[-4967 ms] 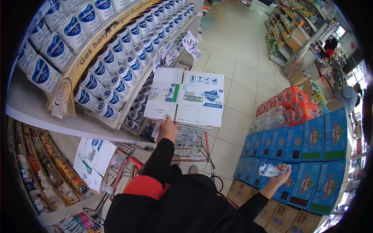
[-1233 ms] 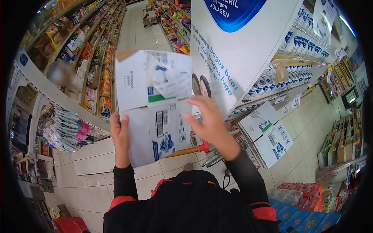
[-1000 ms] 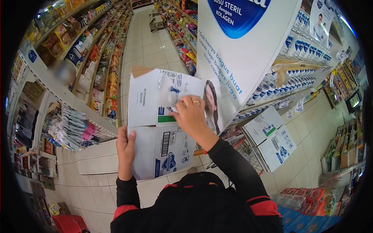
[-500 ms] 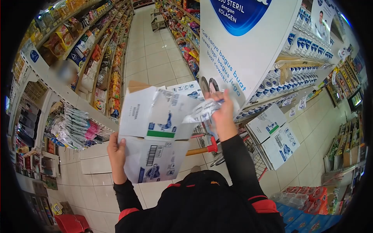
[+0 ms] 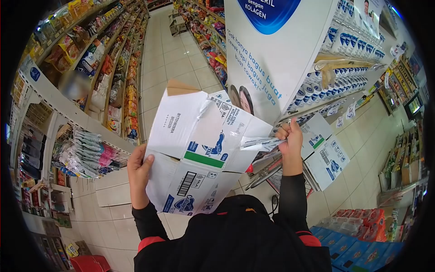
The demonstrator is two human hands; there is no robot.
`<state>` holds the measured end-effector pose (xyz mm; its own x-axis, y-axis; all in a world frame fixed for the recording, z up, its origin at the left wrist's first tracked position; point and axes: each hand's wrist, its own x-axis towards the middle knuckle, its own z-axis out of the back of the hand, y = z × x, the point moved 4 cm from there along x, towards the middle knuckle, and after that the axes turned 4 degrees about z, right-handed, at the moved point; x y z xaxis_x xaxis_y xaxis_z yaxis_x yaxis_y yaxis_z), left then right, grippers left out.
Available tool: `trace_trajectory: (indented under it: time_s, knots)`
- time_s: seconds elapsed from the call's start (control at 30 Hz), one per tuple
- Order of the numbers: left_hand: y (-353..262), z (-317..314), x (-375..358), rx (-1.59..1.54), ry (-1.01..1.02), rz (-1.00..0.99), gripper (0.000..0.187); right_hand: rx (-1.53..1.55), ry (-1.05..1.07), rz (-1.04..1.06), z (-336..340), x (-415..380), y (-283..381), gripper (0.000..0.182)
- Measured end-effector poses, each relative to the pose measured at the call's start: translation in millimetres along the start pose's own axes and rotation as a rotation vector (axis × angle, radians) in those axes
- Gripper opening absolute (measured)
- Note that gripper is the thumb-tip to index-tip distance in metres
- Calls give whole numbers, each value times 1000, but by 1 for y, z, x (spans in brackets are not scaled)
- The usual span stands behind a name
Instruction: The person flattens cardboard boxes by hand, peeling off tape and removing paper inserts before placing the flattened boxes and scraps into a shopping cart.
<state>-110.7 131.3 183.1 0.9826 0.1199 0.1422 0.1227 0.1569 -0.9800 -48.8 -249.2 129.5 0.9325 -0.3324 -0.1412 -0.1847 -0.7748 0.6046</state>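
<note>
A white cardboard carton [image 5: 204,136], opened out, with blue print and a green band, is tilted in front of my body. My left hand [image 5: 139,170] grips its left edge, thumb on the near face. To the right, my right hand [image 5: 291,143] is closed on a crumpled strip [image 5: 262,143] of what looks like torn tape or paper. The strip stretches from the carton's right side to my fingers. A brown flap [image 5: 179,87] sticks up at the carton's top.
Flattened white cartons [image 5: 326,156] stand at a metal shopping cart [image 5: 267,174] on my right. Beyond is a tall display [image 5: 258,59] with shelves of cans [image 5: 351,43]. Stocked snack shelves [image 5: 108,63] line the aisle at left. Blue packs [image 5: 358,247] are low at right.
My right hand has moved right and down, drawing the strip out from the carton. The carton has turned and shifted slightly right, its brown flap now standing higher.
</note>
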Motion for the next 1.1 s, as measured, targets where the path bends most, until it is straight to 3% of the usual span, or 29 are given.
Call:
trace_trajectory:
  time_s: [0.1, 0.13, 0.17, 0.23, 0.27, 0.33, 0.43, 0.57, 0.63, 0.77, 0.83, 0.9, 0.97, 1.1]
  knots:
    - [-2, -5, 17, 191, -42, -101, 25, -168, 132, 99, 1, -11, 10, 19]
    - [-10, -7, 22, 412, -166, -221, 21, -536, 317, 298, -8, -20, 10, 24]
    - [-15, -10, 27, 413, -163, -213, 21, -906, 505, 491, -18, -32, 3, 32]
    - [-30, -14, 38, 740, -247, -216, 18, -1489, 712, 770, -61, -72, 4, 47]
    - [-40, -20, 39, 807, -290, -288, 16, -1489, 716, 769, -62, -76, -5, 47]
    - [-53, -25, 45, 928, -255, -280, 15, -1711, 867, 1005, -60, -84, -26, 41]
    - [-53, -35, 48, 1108, -158, -341, 13, -1803, 927, 1055, -58, -80, -41, 33]
    - [-58, -47, 48, 1204, -21, -546, 14, -1763, 1081, 1172, -72, -88, -47, 22]
    - [-62, -50, 49, 1185, 13, -602, 14, -1582, 1320, 1127, -67, -85, -56, 14]
    - [-59, -46, 53, 1144, 56, -662, 14, -1264, 1373, 1111, -71, -90, -62, 9]
    - [-54, -53, 47, 1109, 97, -724, 15, -1035, 979, 960, -75, -74, -54, 8]
    - [-39, -67, 37, 1182, 276, -775, 18, -577, 443, 394, -71, -41, -40, 9]
    - [-32, -69, 38, 1133, 258, -712, 17, -227, 322, 390, -83, -32, -13, 12]
    - [-27, -59, 44, 1143, 181, -704, 15, -449, 405, 523, -61, -32, 10, 18]
